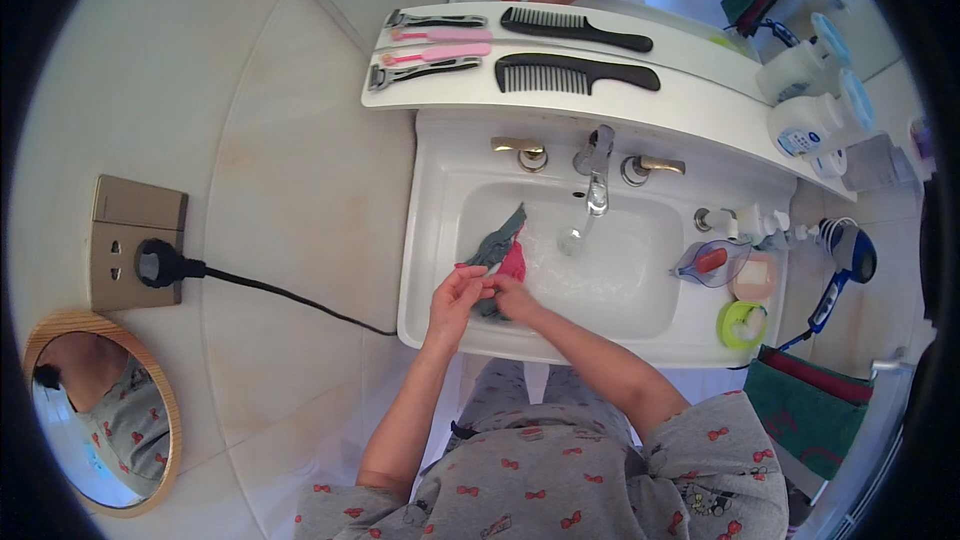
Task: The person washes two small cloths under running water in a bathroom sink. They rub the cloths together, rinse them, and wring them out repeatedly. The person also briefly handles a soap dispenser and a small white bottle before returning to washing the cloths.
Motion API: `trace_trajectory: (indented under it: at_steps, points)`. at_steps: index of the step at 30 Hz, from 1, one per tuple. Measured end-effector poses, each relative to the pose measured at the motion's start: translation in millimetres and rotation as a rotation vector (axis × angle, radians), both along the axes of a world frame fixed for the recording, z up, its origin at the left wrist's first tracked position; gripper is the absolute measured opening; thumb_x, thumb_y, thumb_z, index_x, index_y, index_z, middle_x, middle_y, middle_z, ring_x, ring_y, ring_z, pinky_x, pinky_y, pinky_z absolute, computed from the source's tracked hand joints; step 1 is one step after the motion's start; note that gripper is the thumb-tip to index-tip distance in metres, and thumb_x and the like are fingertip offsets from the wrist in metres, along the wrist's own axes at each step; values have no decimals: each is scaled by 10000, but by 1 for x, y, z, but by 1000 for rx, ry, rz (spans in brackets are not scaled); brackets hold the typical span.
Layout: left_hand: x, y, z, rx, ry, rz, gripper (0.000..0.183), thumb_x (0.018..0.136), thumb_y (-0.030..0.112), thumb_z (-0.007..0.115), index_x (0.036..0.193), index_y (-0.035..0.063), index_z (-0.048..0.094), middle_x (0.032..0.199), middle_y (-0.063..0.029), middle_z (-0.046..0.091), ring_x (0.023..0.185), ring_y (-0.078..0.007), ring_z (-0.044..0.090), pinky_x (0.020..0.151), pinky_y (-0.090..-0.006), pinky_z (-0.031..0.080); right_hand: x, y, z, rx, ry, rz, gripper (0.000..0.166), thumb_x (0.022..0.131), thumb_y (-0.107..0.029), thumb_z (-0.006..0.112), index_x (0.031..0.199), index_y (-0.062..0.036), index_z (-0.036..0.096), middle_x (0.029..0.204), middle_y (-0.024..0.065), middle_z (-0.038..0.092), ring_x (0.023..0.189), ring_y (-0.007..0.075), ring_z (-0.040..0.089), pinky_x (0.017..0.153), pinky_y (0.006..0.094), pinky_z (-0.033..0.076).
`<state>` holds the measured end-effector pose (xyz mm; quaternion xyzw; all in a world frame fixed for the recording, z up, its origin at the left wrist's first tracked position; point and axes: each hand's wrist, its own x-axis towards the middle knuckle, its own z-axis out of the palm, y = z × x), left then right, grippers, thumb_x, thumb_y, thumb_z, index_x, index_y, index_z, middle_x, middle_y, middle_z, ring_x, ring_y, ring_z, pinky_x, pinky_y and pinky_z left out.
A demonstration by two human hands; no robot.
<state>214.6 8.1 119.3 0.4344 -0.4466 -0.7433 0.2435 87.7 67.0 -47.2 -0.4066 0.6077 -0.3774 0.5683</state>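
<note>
A wet-looking grey-green cloth (491,246) with a bright pink part (514,262) hangs into the left side of the white washbasin (630,300). My left hand (454,304) pinches it at its near edge. Right beside it, the fingers of my right hand (516,298) also grip the cloth, and both hands' fingertips almost meet. A small white piece shows by the fingertips; what it is I cannot tell. Behind the hands stands the chrome faucet (598,187), its spout pointing down over the basin near the round drain (570,241).
A white shelf (705,116) above the basin carries a black comb (547,75), a razor (424,71) and a pink-handled razor (442,52). Soap dishes (752,277) and pump bottles (757,221) crowd the right rim. A plug (169,264) and cord occupy the left wall; a blue hair dryer (840,270) hangs right.
</note>
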Motion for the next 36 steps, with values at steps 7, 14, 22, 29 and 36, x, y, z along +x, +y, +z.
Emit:
trace_trajectory:
  at_steps: [7,14,22,29,36]
  points:
    - [-23,22,-22,138,-141,-144,293,938,131,542,1221,63,571,1041,-98,668,925,-167,646,888,-294,465,-168,61,-35,197,-356,-615,624,805,14,421,1415,-119,418,1134,100,635,1021,259,617,900,363,497]
    - [-56,24,-68,332,-351,-151,417,926,255,577,1327,168,504,1299,-95,546,1147,-207,540,903,-377,475,-190,51,1,239,921,-384,798,734,-320,692,1449,-235,348,1496,158,290,1362,374,305,1013,563,365]
    - [-86,23,-130,478,-383,106,607,908,433,597,1440,264,357,1442,-70,361,1297,-285,360,896,-604,444,-160,54,-1,240,1167,-69,729,746,-369,728,1401,-287,419,1469,137,342,1359,339,318,1012,483,362]
    - [-125,22,-168,910,81,-17,809,821,780,421,1348,169,482,1282,-109,546,1161,-337,514,921,-617,415,-99,33,38,-63,262,-530,539,772,-200,666,1287,-174,510,1214,168,599,1121,374,568,923,429,474]
    - [-142,36,-197,991,552,146,526,900,589,517,1055,93,603,890,-106,645,801,-302,615,744,-443,512,-72,37,129,-209,374,-519,296,782,-252,693,1060,-175,624,953,93,690,860,323,669,743,412,529]
